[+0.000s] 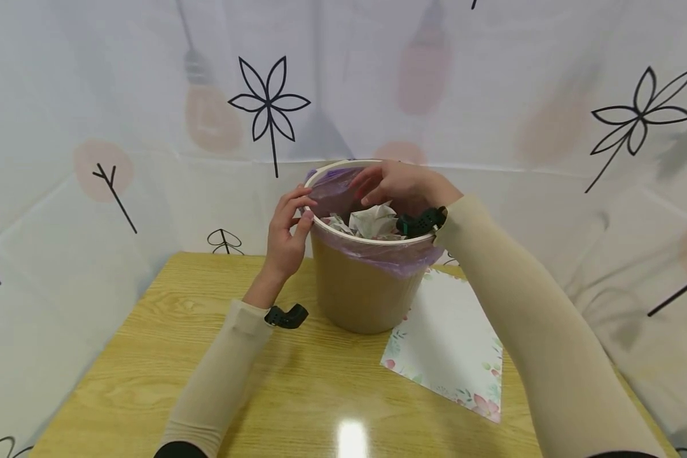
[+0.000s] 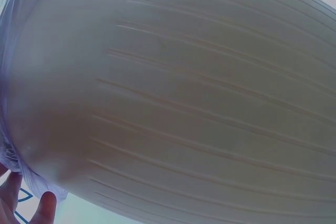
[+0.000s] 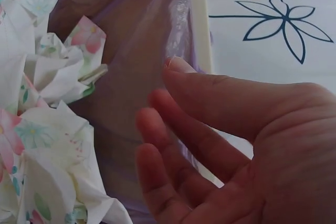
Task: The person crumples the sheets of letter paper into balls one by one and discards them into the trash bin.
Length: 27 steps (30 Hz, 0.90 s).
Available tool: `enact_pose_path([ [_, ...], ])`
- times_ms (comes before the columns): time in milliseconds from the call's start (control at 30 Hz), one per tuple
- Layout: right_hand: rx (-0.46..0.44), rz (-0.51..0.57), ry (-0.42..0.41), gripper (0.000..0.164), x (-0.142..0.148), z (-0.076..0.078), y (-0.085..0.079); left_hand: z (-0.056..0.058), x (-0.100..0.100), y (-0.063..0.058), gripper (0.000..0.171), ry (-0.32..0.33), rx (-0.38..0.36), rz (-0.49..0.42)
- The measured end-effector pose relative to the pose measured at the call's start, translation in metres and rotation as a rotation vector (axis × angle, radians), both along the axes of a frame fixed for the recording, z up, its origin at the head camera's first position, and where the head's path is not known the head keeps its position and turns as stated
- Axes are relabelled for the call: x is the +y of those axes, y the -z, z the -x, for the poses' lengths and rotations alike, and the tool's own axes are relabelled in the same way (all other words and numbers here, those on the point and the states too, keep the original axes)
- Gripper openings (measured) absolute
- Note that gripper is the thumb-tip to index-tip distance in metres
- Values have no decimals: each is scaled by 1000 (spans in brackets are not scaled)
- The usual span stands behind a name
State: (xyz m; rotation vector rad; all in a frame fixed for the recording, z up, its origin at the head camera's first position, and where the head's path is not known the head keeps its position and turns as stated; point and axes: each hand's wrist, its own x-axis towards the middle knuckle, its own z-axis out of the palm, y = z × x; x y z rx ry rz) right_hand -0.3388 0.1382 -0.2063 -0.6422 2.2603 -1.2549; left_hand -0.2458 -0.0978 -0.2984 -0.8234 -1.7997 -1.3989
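Observation:
A beige trash can (image 1: 366,286) with a purple bag (image 1: 403,259) folded over its rim stands on the table. My left hand (image 1: 289,232) holds the left side of the rim, fingertips over the edge and thumb close against the outside; its fingers (image 2: 10,190) show beside the bag in the left wrist view. Crumpled paper (image 3: 63,145) with printed flowers lies inside the can. Over that paper, within the rim, my right hand (image 1: 397,181) has loosely bent fingers with nothing between them; the thumb (image 3: 210,95) is apart from the fingertips in the right wrist view.
A flat white sheet with a floral border (image 1: 449,346) lies on the wooden table (image 1: 194,331), right of the can. Behind stands a white patterned cloth (image 1: 343,114). Dark wrist devices (image 1: 286,316) sit at both cuffs.

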Motion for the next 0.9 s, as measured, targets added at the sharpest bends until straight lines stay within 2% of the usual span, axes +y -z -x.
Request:
enact_pose_path([
  [33,37,-22,-17,47,0,0,-1,0,0,0,18,-2,1,2],
  [133,64,-10,-31,45,1,-2,-5,0,0,0,19,-2,2,7],
  [267,-2,89,11,43,6,-8,-12,0,0,0,19,7,5,8],
  [500,241,11,-58,40,33,-7,-31,1,-1,1,19,8,2,2],
  [567,235,26,-27,41,45,-9,-36,5,-2,5,20,1,7,7],
  [700,257,37,34,41,72,-19,-43,6,-2,7,20,2,5,4],
  [900,312,14,98,40,114,-37,-45,0,-1,1,20,-12,4,20],
])
